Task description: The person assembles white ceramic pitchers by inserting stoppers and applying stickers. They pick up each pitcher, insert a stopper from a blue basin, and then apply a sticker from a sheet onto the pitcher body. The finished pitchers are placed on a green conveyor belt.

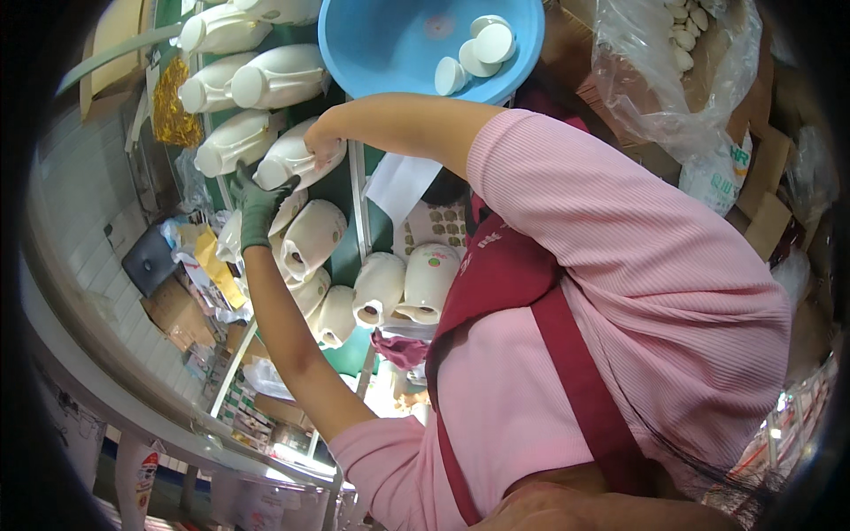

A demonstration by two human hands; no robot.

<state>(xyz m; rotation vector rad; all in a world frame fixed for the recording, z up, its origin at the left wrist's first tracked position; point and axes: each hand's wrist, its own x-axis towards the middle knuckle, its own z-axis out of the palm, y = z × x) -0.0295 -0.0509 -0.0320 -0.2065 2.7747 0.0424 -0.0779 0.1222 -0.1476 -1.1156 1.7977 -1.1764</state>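
Observation:
A white, rounded thermos jug lies on its side between my hands, on a green work surface. My left hand, in a dark green glove, holds it near its round end, thumb and fingers spread around the side. At its other end my bare right hand presses with curled fingers; the fingertips are partly hidden. Another white jug lies alongside, and more rest above it. A jug with an open round hole in its end lies just below my left hand.
A blue basin with several white round lids stands at the top. More jugs stand near my red apron. A white paper sheet hangs by a metal rail. Clear plastic bags and cardboard lie to the right.

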